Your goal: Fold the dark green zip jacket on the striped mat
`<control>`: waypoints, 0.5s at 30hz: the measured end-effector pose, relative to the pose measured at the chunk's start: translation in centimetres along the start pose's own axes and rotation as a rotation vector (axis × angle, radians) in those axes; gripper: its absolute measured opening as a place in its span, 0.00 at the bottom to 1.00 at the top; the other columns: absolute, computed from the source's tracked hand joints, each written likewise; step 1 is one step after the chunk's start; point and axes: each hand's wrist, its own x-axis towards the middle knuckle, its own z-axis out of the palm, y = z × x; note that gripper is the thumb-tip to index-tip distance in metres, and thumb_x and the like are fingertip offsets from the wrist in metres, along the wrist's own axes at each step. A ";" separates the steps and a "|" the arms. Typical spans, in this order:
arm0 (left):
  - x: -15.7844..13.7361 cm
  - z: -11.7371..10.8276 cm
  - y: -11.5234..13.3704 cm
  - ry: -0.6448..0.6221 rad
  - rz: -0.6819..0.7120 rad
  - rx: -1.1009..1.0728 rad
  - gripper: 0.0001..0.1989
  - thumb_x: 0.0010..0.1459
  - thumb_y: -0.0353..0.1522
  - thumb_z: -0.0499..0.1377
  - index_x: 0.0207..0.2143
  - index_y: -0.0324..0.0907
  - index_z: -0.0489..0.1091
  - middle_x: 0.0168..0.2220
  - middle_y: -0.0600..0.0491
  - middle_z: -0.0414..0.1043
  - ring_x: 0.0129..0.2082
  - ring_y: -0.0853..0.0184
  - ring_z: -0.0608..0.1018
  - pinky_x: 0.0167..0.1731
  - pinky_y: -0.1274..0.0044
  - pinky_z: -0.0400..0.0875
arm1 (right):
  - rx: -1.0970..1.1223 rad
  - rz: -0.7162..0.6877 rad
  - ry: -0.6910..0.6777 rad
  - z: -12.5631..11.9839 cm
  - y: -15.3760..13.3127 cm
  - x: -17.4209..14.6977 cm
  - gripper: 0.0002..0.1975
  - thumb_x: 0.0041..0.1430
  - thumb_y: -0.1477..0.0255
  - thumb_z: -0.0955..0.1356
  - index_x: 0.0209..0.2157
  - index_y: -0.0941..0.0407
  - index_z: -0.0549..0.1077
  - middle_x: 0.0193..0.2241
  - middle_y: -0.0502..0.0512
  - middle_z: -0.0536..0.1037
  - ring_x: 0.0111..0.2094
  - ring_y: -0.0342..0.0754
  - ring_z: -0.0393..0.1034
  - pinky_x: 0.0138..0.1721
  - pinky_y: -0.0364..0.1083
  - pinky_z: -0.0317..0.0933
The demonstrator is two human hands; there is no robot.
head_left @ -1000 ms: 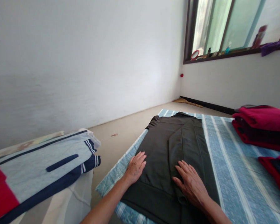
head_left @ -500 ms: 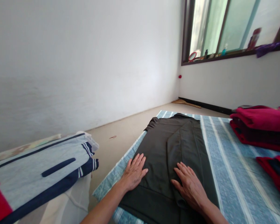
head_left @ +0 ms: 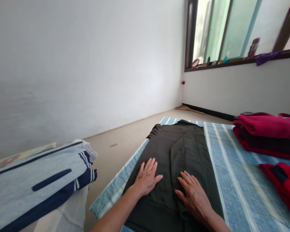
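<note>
Garment, head view: a dark charcoal, smooth-fabric garment with a collar [head_left: 159, 141] is being supported, spread flat, by a blue woven-looking sheet with white stripes [head_left: 232, 183]; its collar end is being directed away from the hands, and a sleeve-like strip is being carried lengthwise over its right part.
Left hand: the bare left hand [head_left: 147, 176] is being rested palm down on the garment's left part, fingers extended, thumb spread, grip released.
Right hand: the bare right hand [head_left: 193, 191] is being rested over the sleeve-like strip, fingers lightly extended, grip likewise released.
Jacket: a pale grey knit-looking jacket with navy trim and white-striped cuffs [head_left: 48, 167] is being held up by a light-coloured surface, well apart from the left hand.
Folded clothes: a magenta and dark red fabric pile [head_left: 268, 127] is being borne by the sheet at far right, with a bright red folded cloth [head_left: 284, 183] nearer.
Window: a brown-framed sliding window [head_left: 232, 29] is being lined along its sill by small items, among them a round red-rimmed mirror [head_left: 195, 63].
</note>
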 end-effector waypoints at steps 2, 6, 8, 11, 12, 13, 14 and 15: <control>0.2 0.7 -0.2 -0.026 0.000 -0.003 0.33 0.62 0.49 0.43 0.63 0.40 0.51 0.66 0.45 0.43 0.66 0.58 0.46 0.61 0.58 0.42 | 0.000 0.004 -0.017 -0.2 -0.1 0.1 0.25 0.61 0.59 0.60 0.54 0.57 0.68 0.59 0.59 0.63 0.62 0.54 0.51 0.61 0.55 0.46; 0.2 1.1 -0.7 -0.047 -0.002 -0.004 0.34 0.62 0.49 0.42 0.64 0.39 0.49 0.66 0.46 0.41 0.66 0.58 0.45 0.61 0.58 0.42 | -0.012 0.017 -0.054 -0.6 -0.3 0.3 0.25 0.61 0.61 0.60 0.55 0.57 0.67 0.60 0.58 0.62 0.62 0.54 0.50 0.61 0.54 0.45; 0.2 1.0 -0.8 -0.041 -0.002 -0.012 0.33 0.62 0.49 0.42 0.63 0.40 0.50 0.66 0.46 0.42 0.66 0.58 0.45 0.61 0.58 0.41 | -0.014 0.019 -0.063 -0.7 -0.3 0.3 0.25 0.61 0.61 0.60 0.55 0.58 0.67 0.60 0.59 0.61 0.62 0.54 0.50 0.61 0.55 0.45; 0.2 1.0 -1.0 -0.011 -0.009 -0.045 0.30 0.63 0.48 0.42 0.62 0.42 0.54 0.65 0.47 0.47 0.65 0.60 0.49 0.61 0.59 0.44 | -0.008 0.016 -0.055 -0.5 -0.3 0.3 0.25 0.60 0.61 0.60 0.55 0.58 0.67 0.60 0.59 0.61 0.62 0.54 0.49 0.61 0.55 0.46; 0.2 1.1 -1.1 0.005 -0.013 -0.056 0.29 0.63 0.47 0.42 0.61 0.43 0.55 0.65 0.47 0.49 0.65 0.60 0.50 0.61 0.60 0.45 | -0.004 0.014 -0.048 -0.5 -0.2 0.3 0.25 0.60 0.61 0.61 0.55 0.57 0.67 0.60 0.58 0.61 0.62 0.54 0.50 0.61 0.55 0.46; 0.2 1.2 -1.3 0.025 -0.014 -0.062 0.28 0.63 0.46 0.43 0.61 0.43 0.56 0.64 0.47 0.51 0.64 0.61 0.52 0.61 0.60 0.46 | 0.000 0.011 -0.041 -0.4 -0.2 0.3 0.25 0.60 0.61 0.61 0.55 0.57 0.67 0.60 0.58 0.61 0.62 0.54 0.50 0.61 0.55 0.46; 0.2 1.4 -1.4 0.048 -0.009 -0.064 0.27 0.63 0.45 0.44 0.60 0.44 0.57 0.64 0.47 0.53 0.64 0.61 0.53 0.61 0.60 0.47 | 0.004 0.008 -0.034 -0.3 -0.1 0.3 0.24 0.60 0.61 0.61 0.55 0.57 0.68 0.60 0.58 0.62 0.62 0.54 0.50 0.61 0.55 0.46; 0.2 1.6 -1.5 0.072 0.002 -0.061 0.26 0.63 0.45 0.45 0.60 0.44 0.57 0.63 0.47 0.54 0.64 0.60 0.54 0.60 0.60 0.47 | 0.006 0.005 -0.029 -0.3 -0.1 0.3 0.24 0.60 0.61 0.61 0.55 0.57 0.68 0.59 0.58 0.62 0.62 0.54 0.51 0.61 0.55 0.46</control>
